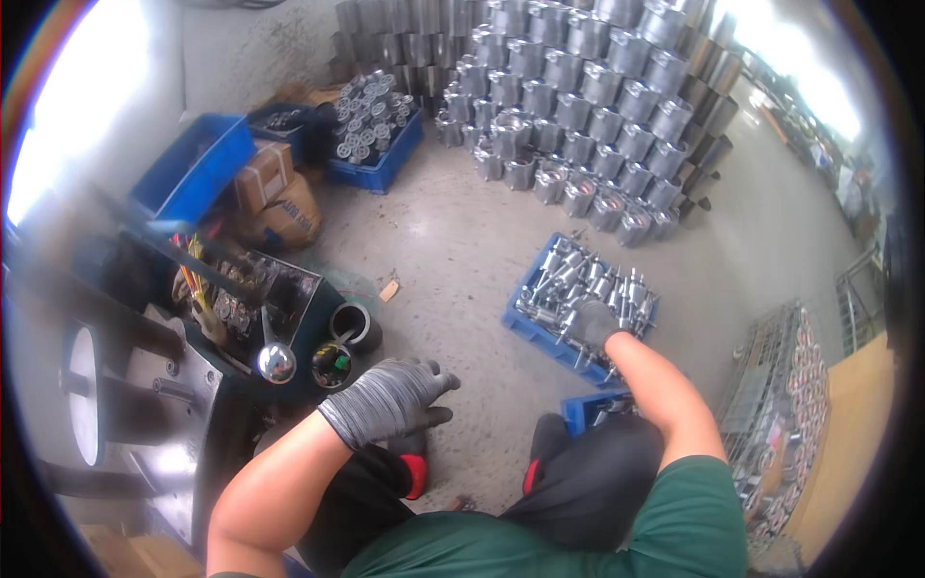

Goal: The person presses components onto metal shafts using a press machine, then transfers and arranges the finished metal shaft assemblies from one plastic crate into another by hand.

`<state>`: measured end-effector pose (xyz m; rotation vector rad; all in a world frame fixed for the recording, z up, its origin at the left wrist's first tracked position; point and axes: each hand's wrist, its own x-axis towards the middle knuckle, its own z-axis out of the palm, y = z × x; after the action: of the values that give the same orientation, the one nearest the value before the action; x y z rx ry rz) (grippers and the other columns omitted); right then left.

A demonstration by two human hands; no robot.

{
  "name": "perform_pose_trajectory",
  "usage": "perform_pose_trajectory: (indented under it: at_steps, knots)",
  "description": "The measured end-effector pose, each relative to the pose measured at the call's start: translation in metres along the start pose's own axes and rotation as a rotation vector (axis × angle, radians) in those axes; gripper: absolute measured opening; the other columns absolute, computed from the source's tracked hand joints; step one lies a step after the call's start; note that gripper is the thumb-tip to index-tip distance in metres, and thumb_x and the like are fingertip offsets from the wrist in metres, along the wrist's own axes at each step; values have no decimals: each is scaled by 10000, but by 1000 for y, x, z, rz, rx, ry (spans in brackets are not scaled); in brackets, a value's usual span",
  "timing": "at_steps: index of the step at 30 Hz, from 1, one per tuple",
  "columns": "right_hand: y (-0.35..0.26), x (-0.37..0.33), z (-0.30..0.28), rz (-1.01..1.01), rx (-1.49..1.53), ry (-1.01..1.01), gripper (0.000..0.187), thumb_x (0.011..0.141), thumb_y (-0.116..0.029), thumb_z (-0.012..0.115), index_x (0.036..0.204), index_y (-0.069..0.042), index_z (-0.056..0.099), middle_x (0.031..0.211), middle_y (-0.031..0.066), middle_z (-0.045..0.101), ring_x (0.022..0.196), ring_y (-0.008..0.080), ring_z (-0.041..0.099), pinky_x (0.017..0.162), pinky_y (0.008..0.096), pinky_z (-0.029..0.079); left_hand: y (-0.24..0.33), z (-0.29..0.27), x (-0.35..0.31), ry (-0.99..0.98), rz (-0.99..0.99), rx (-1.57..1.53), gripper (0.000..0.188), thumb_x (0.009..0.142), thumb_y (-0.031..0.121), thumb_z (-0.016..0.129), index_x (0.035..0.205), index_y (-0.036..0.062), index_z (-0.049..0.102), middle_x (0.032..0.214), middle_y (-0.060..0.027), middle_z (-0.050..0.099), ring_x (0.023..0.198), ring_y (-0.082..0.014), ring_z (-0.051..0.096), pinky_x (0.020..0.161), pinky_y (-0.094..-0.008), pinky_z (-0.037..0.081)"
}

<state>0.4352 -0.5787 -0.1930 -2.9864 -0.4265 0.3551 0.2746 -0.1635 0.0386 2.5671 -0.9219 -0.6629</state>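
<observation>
My left hand (390, 400), in a grey knit glove, hangs in the air above my left knee. Its fingers point right and stand apart, with nothing in them. Nearest to it are the machine's shiny ball knob (277, 363) and a dark cup (332, 366) holding small parts, one green. Reaching down to the right, my gloved right hand (594, 325) is among silver motor rotors with thin shafts (568, 279). They lie heaped in a blue crate (520, 323) on the floor. The fingers of that hand are hidden against the parts, so I cannot see what they grip.
A dark machine (183, 414) stands close on my left. Stacked silver motor housings (578, 106) rise at the back. Blue crates (381, 173) and cardboard boxes (262, 178) sit back left. A smaller blue crate (578, 414) is by my right leg; a wire cage (761, 414) of parts stands right.
</observation>
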Motion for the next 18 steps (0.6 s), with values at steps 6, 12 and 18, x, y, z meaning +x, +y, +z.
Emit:
perform_pose_trajectory:
  at_steps: [6,12,18]
  knots:
    - [-12,2,-16,33,80,-20,545,758,-322,797,1231,-72,690,1180,255,679,1124,400,658,986,459,535,-10,-17,-6,-12,15,-49,468,975,357,665,1339,67,617,1100,-197,660,1029,-396,676,893,-510,540]
    - [-2,3,-1,-2,10,4,585,743,-315,786,1243,-28,688,1193,233,684,1155,385,642,1015,438,519,-20,-20,-1,27,53,-126,469,980,372,661,1335,71,606,1075,-206,655,1015,-399,677,877,-515,543]
    - [-20,19,-17,-20,65,140,606,742,-309,802,1247,-4,663,1196,244,680,1158,388,645,1009,444,524,-22,-20,-3,13,42,-142,470,991,376,654,1339,67,595,1089,-212,651,996,-407,679,874,-517,543]
